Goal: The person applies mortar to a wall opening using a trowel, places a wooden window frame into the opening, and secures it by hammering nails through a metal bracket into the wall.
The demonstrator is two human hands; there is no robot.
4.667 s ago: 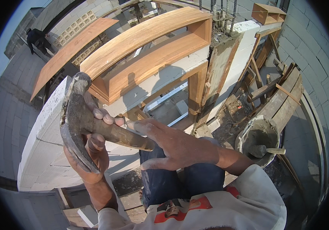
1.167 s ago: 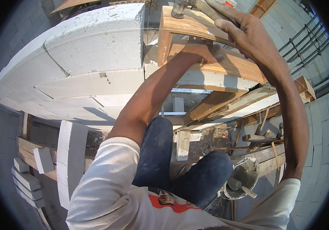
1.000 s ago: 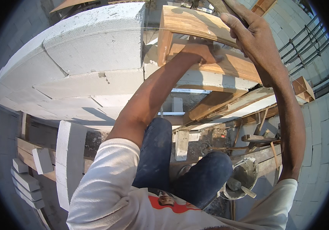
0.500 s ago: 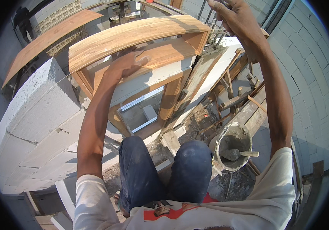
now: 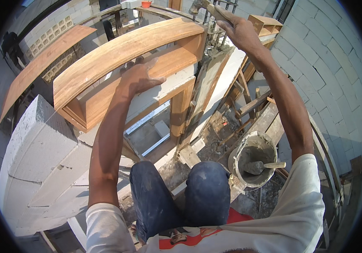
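Note:
A light-brown wooden window frame (image 5: 122, 48), box-shaped with an open middle, lies on top of the white block wall. My left hand (image 5: 138, 78) holds its lower board, fingers reaching into the opening and thumb apart on the near side. Raised at the upper right, my right hand (image 5: 242, 36) is closed round the handle of a hammer (image 5: 198, 6). The hammer's head is partly cut off by the picture's top edge, beyond the frame's right end.
A bucket of wet mortar (image 5: 257, 141) with a trowel (image 5: 257, 167) in it stands right of my knees. White blocks (image 5: 41, 164) rise at the left. Steel bars (image 5: 225, 23) stick up past the frame. Grey block wall (image 5: 333, 84) runs along the right, with scrap timber (image 5: 252, 105) before it.
The view has shifted, so the frame sits further left. My right hand has come down and left, and the hammer in it now shows. My left hand stays on the frame.

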